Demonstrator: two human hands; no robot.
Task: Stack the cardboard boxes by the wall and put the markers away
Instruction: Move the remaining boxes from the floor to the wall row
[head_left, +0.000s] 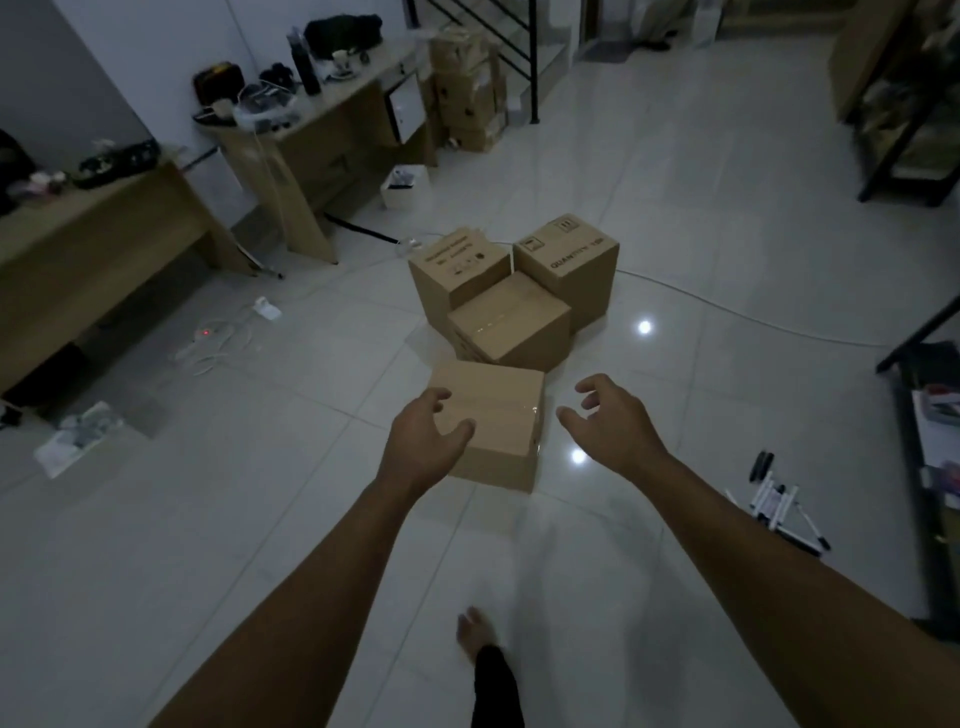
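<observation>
1. Upper left of the frame: two wooden surfaces (93, 218) stand along the wall (156, 57), and their clutter is too dim to name. A stack of boxes (467, 93) stands further along, at top centre; whether it belongs to this job I cannot tell.
2. Centre: three boxes (514, 291) sit bunched together on the floor (675, 218), well apart from the wall, and their printing is mostly unreadable.
3. Just below them lies the nearest box (493, 421), also on the floor. No stacking by the wall looks done here, I judge.
4. The left hand (423, 441) reaches over that box's left corner, grip spread and loosely curled; whether it touches the cardboard I cannot tell.
5. The right hand (608, 426) hovers just beside the box's right edge, grip spread, holding nothing.
6. Lower right: the markers (779, 506) lie scattered on the floor, not yet put away. The shelving (924, 415) beside them is cut off by the frame edge.
</observation>
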